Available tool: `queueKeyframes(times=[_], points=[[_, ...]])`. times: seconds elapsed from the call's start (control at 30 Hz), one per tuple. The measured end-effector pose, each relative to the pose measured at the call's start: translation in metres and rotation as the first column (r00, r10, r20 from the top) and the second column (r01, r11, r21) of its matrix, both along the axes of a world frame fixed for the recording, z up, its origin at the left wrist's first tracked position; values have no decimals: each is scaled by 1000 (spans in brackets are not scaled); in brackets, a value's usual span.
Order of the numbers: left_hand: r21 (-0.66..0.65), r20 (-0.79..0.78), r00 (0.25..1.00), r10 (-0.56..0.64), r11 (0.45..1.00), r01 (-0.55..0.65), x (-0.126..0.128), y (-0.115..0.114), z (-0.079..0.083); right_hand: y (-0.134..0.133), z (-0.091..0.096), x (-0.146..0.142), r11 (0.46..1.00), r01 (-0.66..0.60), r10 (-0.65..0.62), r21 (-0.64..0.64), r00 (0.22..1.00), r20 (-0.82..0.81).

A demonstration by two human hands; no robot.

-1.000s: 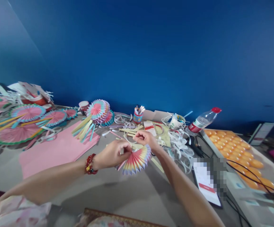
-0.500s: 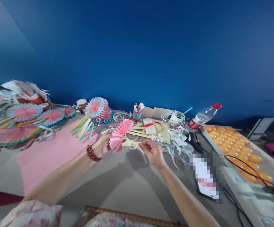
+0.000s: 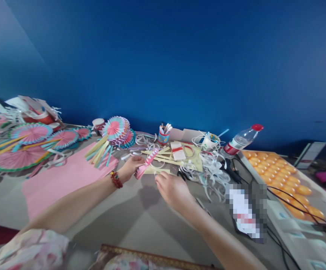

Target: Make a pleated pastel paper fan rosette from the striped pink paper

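My left hand point(image 3: 131, 168), with a beaded bracelet at its wrist, is closed on a pink pleated paper fan point(image 3: 146, 163). The fan is turned nearly edge-on, so its folds show as a narrow zigzag band. Just right of it, my right hand point(image 3: 172, 188) is closed with the fingertips pinched together. A small pale bit shows at those fingertips, too small to name. Behind both hands lie pale yellow paper strips point(image 3: 167, 153) and a white card with red thread point(image 3: 178, 150).
Finished paper fans point(image 3: 33, 134) lie at the left beside a pink paper sheet point(image 3: 67, 180). A heap of white paper strips point(image 3: 212, 165), a bottle point(image 3: 241, 140), a phone point(image 3: 244, 213) and a tray of orange domes point(image 3: 275, 165) stand at the right. A pen cup point(image 3: 163, 135) stands behind.
The pink fan has turned from spread-out to nearly edge-on in my left hand. My right hand has moved left, closer to the fan. Dark scissor-like handles now show behind it.
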State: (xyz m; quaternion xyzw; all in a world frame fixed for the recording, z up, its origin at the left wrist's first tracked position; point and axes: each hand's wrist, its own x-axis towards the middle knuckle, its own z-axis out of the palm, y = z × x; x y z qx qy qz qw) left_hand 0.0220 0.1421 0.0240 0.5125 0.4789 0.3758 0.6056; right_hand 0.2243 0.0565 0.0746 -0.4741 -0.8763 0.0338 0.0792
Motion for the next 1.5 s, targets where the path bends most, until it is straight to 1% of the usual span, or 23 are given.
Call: queueKeyframes(times=[0.07, 0.13, 0.2, 0.3, 0.4, 0.53, 0.67, 0.73, 0.8, 0.87, 0.93, 0.97, 1.0, 1.03, 1.07, 1.1, 1.17, 1.2, 1.23, 1.27, 1.37, 1.43, 1.5], points=[[46, -105, 994, -17, 999, 22, 0, 3, 0, -3, 14, -6, 999, -51, 52, -17, 993, 105], [97, -217, 976, -33, 994, 55, 1, 5, 1, -5, 27, -9, 997, -80, 78, 7, 986, 151], [153, -324, 945, -47, 983, 102, 2, 5, 1, -2, 37, -10, 992, -118, 108, 54, 982, 157], [239, -446, 893, -64, 953, 188, 5, 2, 4, 11, 46, -10, 976, -193, 177, 103, 974, 144], [315, -533, 843, -69, 909, 273, 8, -3, 9, 30, 50, -9, 964, -253, 245, 86, 965, 91], [368, -613, 787, -73, 855, 365, 11, -9, 20, 50, 54, -5, 948, -315, 317, 36, 945, -84], [380, -663, 746, -69, 827, 414, 12, -22, 35, 60, 55, 2, 970, -240, 238, 29, 933, -271], [376, -681, 729, -72, 820, 432, 13, -31, 44, 68, 51, 8, 980, -199, 185, 4, 905, -384], [384, -691, 718, -86, 798, 465, 14, -41, 52, 78, 44, 13, 983, -173, 120, -63, 861, -494], [430, -689, 720, -88, 749, 503, 14, -48, 60, 88, 33, 19, 967, -166, 13, -194, 790, -613], [477, -649, 753, -107, 714, 513, 14, -53, 66, 94, 21, 22, 952, -176, -24, -249, 772, -636], [494, -614, 779, -125, 710, 503, 13, -55, 69, 95, 14, 23, 945, -183, -36, -271, 765, -643], [503, -570, 808, -147, 715, 485, 12, -56, 71, 94, 8, 23, 938, -190, -45, -288, 760, -649], [507, -512, 843, -164, 734, 451, 10, -56, 72, 92, 1, 24, 932, -196, -55, -304, 754, -655], [503, -437, 884, -167, 769, 394, 8, -55, 72, 88, -5, 24, 927, -199, -67, -319, 748, -660], [479, -340, 927, -158, 819, 315, 5, -54, 70, 84, -11, 23, 924, -193, -82, -329, 741, -666], [338, -86, 992, -95, 934, 118, 0, -49, 63, 73, -21, 23, 923, -173, -115, -343, 727, -677], [213, 45, 998, -45, 976, 34, -3, -45, 58, 67, -24, 23, 926, -156, -133, -345, 719, -683], [95, 165, 986, 14, 995, -30, -6, -41, 53, 61, -27, 22, 928, -144, -144, -344, 713, -686], [6, 264, 959, 99, 995, -104, -8, -37, 47, 55, -29, 22, 932, -130, -151, -339, 710, -688], [-124, 344, 923, 171, 983, -136, -10, -27, 32, 40, -28, 19, 946, -99, -148, -307, 713, -685], [-170, 351, 920, 173, 978, -120, -9, -23, 26, 33, -26, 18, 962, -92, -110, -258, 732, -672], [-175, 344, 924, 169, 978, -114, -7, -20, 20, 28, -24, 17, 978, -85, -59, -190, 763, -643]])
